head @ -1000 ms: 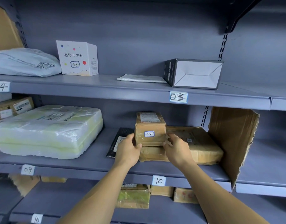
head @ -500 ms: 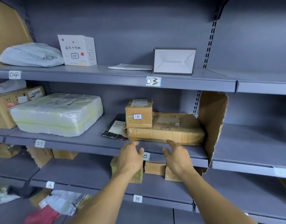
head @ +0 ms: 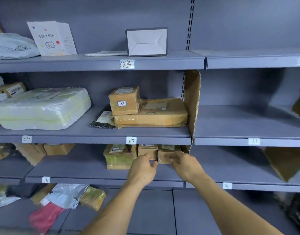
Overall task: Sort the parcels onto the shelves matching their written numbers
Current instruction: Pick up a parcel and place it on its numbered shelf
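On the middle shelf, directly above the handwritten edge tag "10", the small brown parcel rests on the left end of a flat taped carton. Its front sticker reads "10". The printed label on its top face is not legible. A black mailer lies against the carton's left end.

Other edge tags read "03", "09", "16" and "14". The blurred tag right of the cardboard divider appears to read "11". On the top shelf, a white box carries a framed "04" below a line of printed characters too blurred to read.

Both hands are positioned below the "10" tag, in front of the next shelf down and well apart from the small brown parcel.

- The left hand shows its back to the camera. Its fingers are loosely curled, the thumb points right, and it holds nothing.
- The right hand is motion-blurred. Its fingers appear extended and apart, in front of a brown box on the lower shelf. Contact cannot be determined.
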The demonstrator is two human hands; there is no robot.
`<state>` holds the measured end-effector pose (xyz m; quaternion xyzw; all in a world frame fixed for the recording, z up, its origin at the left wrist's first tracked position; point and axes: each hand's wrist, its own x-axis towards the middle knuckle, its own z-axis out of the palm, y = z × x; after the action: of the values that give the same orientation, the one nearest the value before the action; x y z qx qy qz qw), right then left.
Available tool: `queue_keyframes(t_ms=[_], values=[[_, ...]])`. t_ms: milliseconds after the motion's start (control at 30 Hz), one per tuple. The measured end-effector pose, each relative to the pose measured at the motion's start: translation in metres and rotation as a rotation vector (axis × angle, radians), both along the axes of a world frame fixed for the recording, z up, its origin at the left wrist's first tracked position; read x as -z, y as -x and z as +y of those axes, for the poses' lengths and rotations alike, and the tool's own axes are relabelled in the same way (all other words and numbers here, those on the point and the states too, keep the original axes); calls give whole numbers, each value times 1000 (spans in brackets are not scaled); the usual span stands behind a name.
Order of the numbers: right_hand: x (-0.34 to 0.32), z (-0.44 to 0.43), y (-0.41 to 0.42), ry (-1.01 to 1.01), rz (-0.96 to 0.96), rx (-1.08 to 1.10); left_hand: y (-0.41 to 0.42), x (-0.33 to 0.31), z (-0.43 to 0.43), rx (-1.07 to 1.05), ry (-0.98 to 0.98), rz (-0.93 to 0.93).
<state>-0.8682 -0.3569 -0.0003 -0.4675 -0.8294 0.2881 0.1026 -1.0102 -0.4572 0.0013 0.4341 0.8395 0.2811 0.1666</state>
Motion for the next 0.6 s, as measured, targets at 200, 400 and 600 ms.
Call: queue_keyframes(t_ms=[200, 400, 600], values=[[11, -10, -37, 2, -79, 113, -21, 15, 10, 168, 59, 26], [23, -36, -71, 21, -138, 249, -45, 29, 6, 349, 93, 1], [48, -78, -133, 56, -169, 405, -100, 43, 1, 541, 140, 3]])
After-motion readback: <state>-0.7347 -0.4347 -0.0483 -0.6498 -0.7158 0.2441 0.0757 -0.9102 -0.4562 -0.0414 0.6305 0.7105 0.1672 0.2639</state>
